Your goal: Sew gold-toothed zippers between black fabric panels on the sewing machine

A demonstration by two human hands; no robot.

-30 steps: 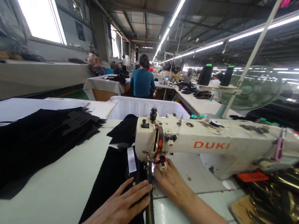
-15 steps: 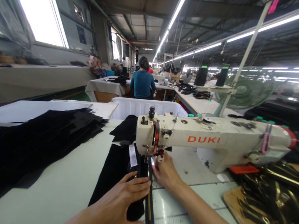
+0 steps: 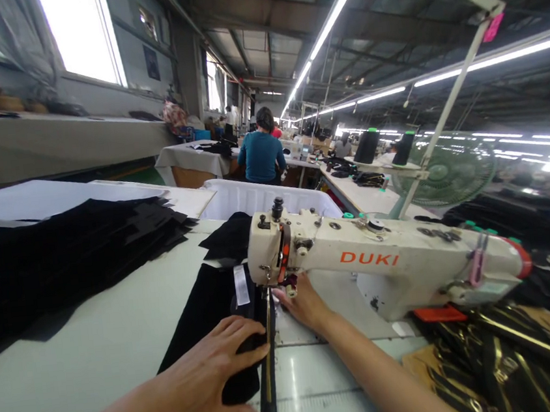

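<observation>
My left hand (image 3: 213, 368) lay palm down over the black cloth (image 3: 190, 310), the forearm coming in low from the left and the wrist nearly straight. Its fingers were spread and slightly bent, pointing right, with the tips at the edge of the zip (image 3: 269, 377); the thumb stood well apart, nearer me. The zip ran lengthwise along the cloth's right side, its far end under the head of the sewing machine (image 3: 332, 252) and its near end on the counter (image 3: 91, 376). My right hand (image 3: 308, 302) reached in from the lower right, forearm slanting up and left, its fingertips close by the needle area, just right of the zip. The machine partly hid those fingers, so I couldn't tell whether they pinched anything. A white label (image 3: 241, 285) lay on the cloth, beyond my left fingers.
</observation>
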